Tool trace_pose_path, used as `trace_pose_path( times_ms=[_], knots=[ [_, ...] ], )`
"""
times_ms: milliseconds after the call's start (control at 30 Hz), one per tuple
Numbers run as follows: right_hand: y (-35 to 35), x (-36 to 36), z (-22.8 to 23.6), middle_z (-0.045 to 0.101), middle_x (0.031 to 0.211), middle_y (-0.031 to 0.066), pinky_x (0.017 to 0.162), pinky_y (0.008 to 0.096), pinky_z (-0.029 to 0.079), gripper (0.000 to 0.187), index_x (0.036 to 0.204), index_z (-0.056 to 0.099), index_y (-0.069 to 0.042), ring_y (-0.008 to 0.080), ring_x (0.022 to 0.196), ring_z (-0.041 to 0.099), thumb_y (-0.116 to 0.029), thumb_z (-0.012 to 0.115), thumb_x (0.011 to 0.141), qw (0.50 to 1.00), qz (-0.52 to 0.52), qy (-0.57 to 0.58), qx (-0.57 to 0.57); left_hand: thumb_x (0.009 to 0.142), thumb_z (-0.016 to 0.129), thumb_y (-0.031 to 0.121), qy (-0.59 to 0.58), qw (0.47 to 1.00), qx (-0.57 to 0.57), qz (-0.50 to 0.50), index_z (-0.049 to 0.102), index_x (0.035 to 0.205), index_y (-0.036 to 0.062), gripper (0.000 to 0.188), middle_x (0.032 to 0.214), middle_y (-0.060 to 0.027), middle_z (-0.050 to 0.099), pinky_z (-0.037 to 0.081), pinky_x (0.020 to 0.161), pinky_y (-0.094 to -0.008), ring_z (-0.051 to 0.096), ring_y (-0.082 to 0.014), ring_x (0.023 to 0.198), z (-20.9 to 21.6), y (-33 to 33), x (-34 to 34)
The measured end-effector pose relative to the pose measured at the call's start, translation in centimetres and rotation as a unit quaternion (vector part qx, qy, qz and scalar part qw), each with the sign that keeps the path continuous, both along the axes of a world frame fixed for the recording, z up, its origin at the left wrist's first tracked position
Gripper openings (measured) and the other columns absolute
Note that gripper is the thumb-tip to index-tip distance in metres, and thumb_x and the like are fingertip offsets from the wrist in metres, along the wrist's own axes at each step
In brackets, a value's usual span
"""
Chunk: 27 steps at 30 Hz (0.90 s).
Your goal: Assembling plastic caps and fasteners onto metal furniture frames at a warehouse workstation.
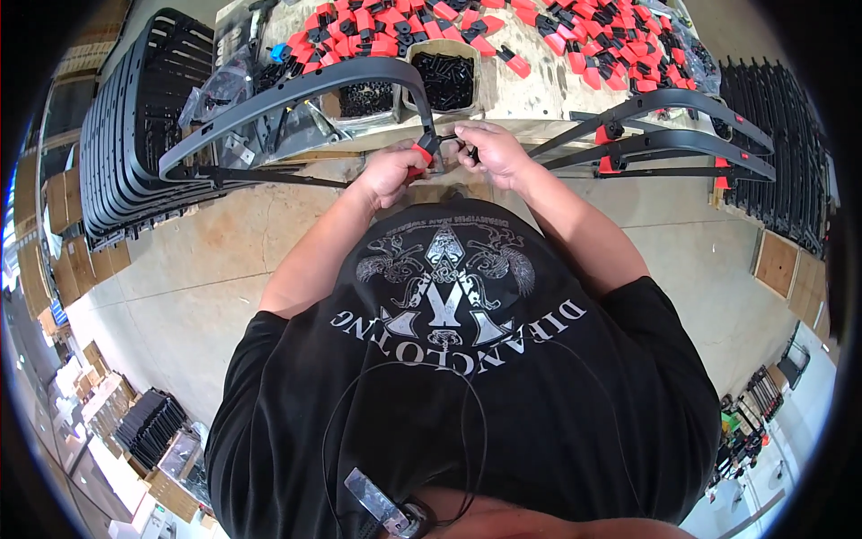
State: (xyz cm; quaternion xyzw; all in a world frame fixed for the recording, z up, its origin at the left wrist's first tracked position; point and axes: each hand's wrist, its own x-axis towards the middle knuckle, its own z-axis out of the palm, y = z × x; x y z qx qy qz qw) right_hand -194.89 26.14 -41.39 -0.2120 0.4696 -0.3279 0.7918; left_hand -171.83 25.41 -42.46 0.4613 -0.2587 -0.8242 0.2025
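A black curved frame (296,83) reaches from the left over the table's front edge, its end coming down before me. My left hand (388,175) is closed round a red and black plastic end piece (426,149) at that end. My right hand (496,153) is pinched just right of it, fingertips on a thin dark rod (448,137) that points at the end piece. Whether the rod is a screw or a tool I cannot make out. Behind them a box of black screws (442,81) stands on the table.
Many red and black plastic pieces (386,29) lie heaped on the wooden table (530,101). A second box of small dark parts (366,99) sits beside the screws. Two curved frames (664,142) with red pieces rest at the right edge. Stacked frames (135,135) stand left, more (777,135) right.
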Motion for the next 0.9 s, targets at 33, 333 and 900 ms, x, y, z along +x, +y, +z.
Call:
trace_pose_path(
  times_ms=[33, 333, 900],
  knots=[
    [0.0, 0.0, -0.1, 0.062, 0.086, 0.0035, 0.05, 0.0225, 0.032, 0.024, 0.116, 0.064, -0.005, 0.0094, 0.061, 0.05, -0.022, 0.055, 0.103, 1.0, 0.001, 0.0, 0.001, 0.086, 0.061, 0.005, 0.0, 1.0, 0.001, 0.001, 0.058, 0.115, 0.0019, 0.029, 0.104, -0.0096, 0.064, 0.049, 0.078, -0.0277, 0.059, -0.0171, 0.085, 0.0, 0.2, 0.0],
    [-0.1, 0.6, -1.6, 0.062, 0.086, 0.0044, 0.048, 0.0226, 0.03, 0.019, 0.112, 0.059, -0.007, 0.0092, 0.058, 0.049, -0.019, 0.065, 0.098, 0.999, -0.035, 0.015, -0.03, 0.089, 0.069, 0.002, -0.048, 0.995, -0.084, 0.008, 0.056, 0.119, 0.0007, 0.032, 0.109, -0.0082, 0.067, 0.054, 0.082, -0.0293, 0.065, -0.0163, 0.096, -0.4, -0.2, -1.3],
    [-1.1, 0.6, -1.4, 0.067, 0.085, 0.005, 0.048, 0.0232, 0.031, 0.015, 0.106, 0.06, -0.008, 0.0082, 0.057, 0.048, -0.02, 0.065, 0.098, 0.999, -0.035, 0.005, -0.03, 0.085, 0.067, 0.001, 0.0, 1.0, -0.004, -0.022, 0.069, 0.114, 0.0032, 0.03, 0.101, -0.0053, 0.069, 0.049, 0.08, -0.0283, 0.063, -0.0157, 0.09, -3.3, -1.4, -2.0]
  ],
)
